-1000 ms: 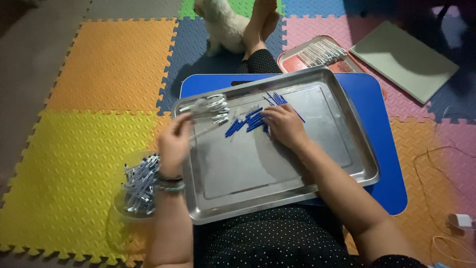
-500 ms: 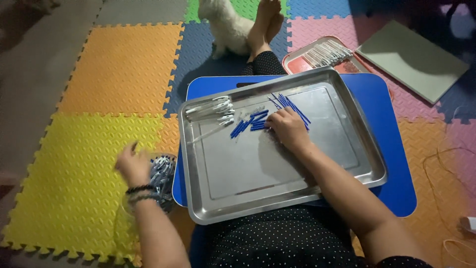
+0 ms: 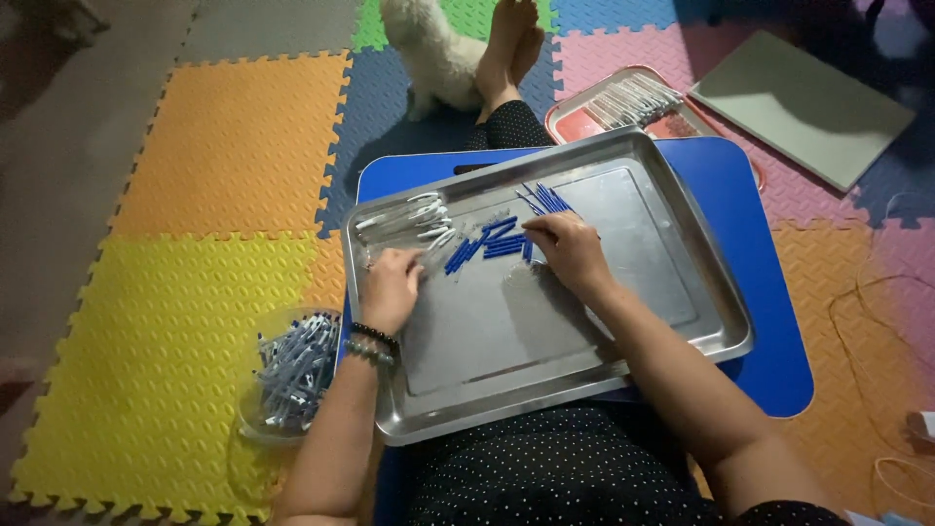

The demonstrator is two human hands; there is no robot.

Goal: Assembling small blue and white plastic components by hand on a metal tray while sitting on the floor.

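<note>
A steel tray (image 3: 623, 390) rests on my lap at frame centre, walled so small parts stay corralled. My left hand (image 3: 390, 287), palm down with fingers curled, grasps clear pieces; my right hand (image 3: 570, 248) lies flat, unclenched, fingertips on the blue tubes (image 3: 487, 245). 1 bowl of finished pieces (image 3: 292, 375) sits lower left.

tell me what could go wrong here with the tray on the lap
1. The metal tray sits on a blue board across the person's lap; a leg shift could tilt it and send the blue tubes sliding.
2. The clear bowl of pieces is close beside the left forearm, so an elbow move might tip it.
3. The white pet near the feet could bump things.
</note>
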